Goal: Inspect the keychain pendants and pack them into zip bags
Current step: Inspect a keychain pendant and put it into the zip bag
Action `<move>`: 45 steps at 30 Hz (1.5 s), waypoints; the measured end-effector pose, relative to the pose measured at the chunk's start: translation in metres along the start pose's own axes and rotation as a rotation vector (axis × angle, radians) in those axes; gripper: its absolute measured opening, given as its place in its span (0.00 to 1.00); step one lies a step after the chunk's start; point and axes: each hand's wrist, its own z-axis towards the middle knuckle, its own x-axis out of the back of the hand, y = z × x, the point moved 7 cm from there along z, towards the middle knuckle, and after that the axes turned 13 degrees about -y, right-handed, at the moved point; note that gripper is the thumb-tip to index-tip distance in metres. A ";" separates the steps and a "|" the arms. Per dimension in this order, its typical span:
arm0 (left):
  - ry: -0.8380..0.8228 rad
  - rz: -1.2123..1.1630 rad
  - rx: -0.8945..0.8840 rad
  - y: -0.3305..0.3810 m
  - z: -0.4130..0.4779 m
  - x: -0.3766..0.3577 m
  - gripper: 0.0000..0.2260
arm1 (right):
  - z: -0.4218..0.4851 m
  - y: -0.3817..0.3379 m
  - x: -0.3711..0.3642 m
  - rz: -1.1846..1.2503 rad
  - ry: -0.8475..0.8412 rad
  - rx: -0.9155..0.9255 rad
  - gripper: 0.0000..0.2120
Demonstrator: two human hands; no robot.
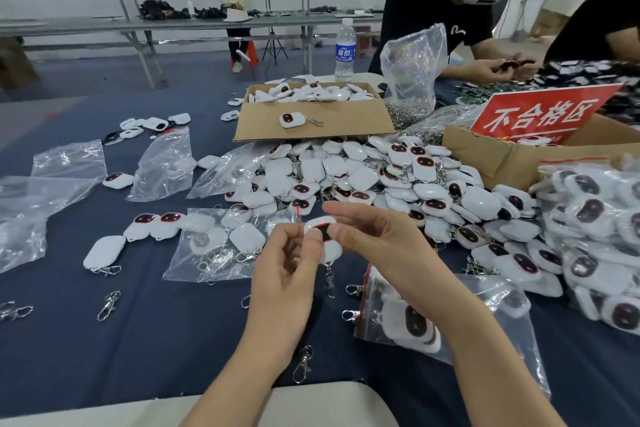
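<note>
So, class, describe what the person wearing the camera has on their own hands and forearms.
Nothing is worn: the left hand and right hand are bare, with no gloves, rings or watch in view. The left forearm and right forearm are bare too, with no sleeve showing.

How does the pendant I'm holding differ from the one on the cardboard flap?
The held pendant is pinched between left hand and right hand, thumbs partly covering its face, clasp dangling below. The flap pendant lies untouched, face fully showing, clasp out to the right. Both are white with dark faces.
</note>
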 end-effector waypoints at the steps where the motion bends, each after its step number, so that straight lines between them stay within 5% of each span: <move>1: -0.004 -0.003 -0.004 0.001 0.000 -0.001 0.08 | 0.000 0.000 0.000 0.003 0.006 0.003 0.12; 16: -0.110 0.121 -0.047 0.003 0.000 -0.011 0.10 | 0.000 0.000 0.007 -0.005 0.104 0.032 0.10; 37: -0.057 0.108 -0.023 -0.003 0.001 -0.005 0.14 | 0.000 0.001 0.005 -0.071 0.048 0.030 0.11; 45: 0.019 0.402 -0.173 0.010 -0.001 0.000 0.17 | 0.001 0.005 0.005 -0.110 0.001 -0.005 0.11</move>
